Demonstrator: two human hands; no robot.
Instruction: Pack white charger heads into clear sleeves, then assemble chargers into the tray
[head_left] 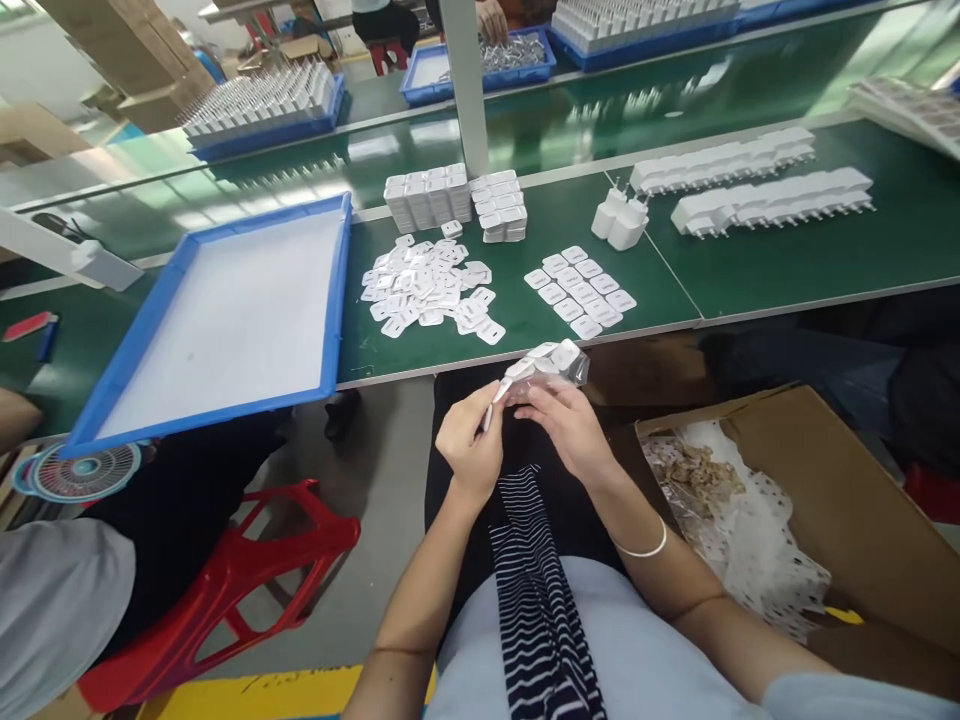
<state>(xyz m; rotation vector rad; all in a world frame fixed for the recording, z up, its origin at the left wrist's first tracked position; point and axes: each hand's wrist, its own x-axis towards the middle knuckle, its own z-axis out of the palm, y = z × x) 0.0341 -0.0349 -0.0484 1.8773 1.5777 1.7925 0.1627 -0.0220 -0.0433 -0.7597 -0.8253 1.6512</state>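
Both my hands hold a clear plastic bag (576, 368) with several white plastic covers (541, 358) in it, just off the table's front edge. My left hand (474, 440) is closed on the bag's left side, with a white piece showing by its fingers. Curled around the right side of the bag is my right hand (564, 420). On the green table ahead lies a loose heap of white covers (424, 285). To its right, more covers (581, 290) lie flat in neat rows. Behind them stand stacked covers (427, 198) and a smaller stack (500, 207).
A blue-rimmed tray (337, 300) sits at left. White plug adapters (621, 218) and rows of them (772, 200) are at right. A cardboard box (840, 500) with plastic scraps stands low right. A red stool (262, 560) and seated person are at left.
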